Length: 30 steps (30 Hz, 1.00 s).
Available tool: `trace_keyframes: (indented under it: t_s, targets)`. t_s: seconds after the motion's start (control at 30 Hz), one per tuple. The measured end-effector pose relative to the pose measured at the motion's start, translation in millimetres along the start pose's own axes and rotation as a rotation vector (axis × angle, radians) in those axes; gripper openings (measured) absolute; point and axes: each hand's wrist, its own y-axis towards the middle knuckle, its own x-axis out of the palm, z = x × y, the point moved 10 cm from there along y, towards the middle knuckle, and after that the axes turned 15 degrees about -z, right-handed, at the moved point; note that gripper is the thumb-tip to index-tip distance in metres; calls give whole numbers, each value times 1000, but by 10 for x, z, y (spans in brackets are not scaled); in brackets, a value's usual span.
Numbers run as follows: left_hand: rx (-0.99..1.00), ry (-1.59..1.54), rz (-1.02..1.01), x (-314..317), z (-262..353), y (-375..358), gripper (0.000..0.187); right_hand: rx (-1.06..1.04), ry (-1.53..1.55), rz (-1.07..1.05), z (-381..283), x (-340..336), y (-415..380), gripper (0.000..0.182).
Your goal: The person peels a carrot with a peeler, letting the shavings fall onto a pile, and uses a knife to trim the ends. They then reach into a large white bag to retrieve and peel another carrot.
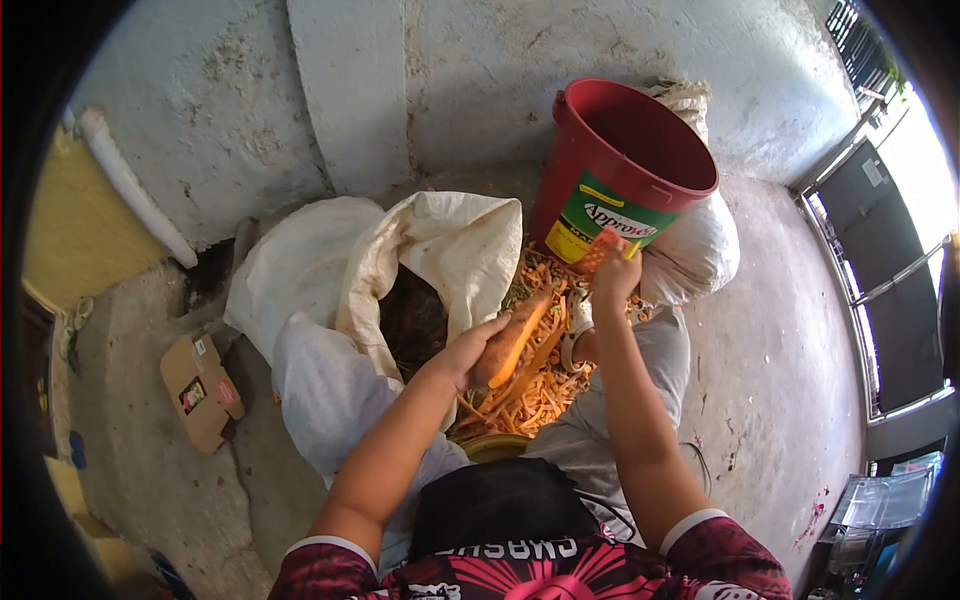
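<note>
A large carrot (517, 338), partly bared to bright orange, rests in my left hand (475, 352), whose fingers are closed round its side. My right hand (616, 274) is closed on an orange-red, patterned flat tool (598, 250) with a yellow end, held in front of the bucket, up and to the right of the carrot. Orange peelings (540, 385) lie in a heap beneath both hands and between my legs. To the left of the carrot stands a white sack (462, 235) with its mouth rolled open and dark contents inside.
A dark red bucket (560, 190) with a green and yellow label stands tilted at the back right, a full white sack (705, 255) behind it. Flattened cardboard (195, 400) lies left on the concrete floor. A rough pale wall (470, 90) closes off the back.
</note>
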Motion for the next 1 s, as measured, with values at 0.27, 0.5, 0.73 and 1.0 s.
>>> trace_keyframes:
  t_s: [0.27, 0.5, 0.73, 1.0]
  targets:
    - [104, -120, -63, -199, 92, 159, 32, -86, 98, -366, -936, 594, -1268, 18]
    - [25, 81, 60, -34, 122, -21, 35, -97, -135, -298, -953, 593, -1188, 21]
    - [-82, 205, -64, 214, -51, -71, 43, -37, -336, 81, -355, -6, -158, 24]
    - [80, -92, 34, -271, 97, 140, 37, -157, 33, -244, -1040, 331, -662, 15]
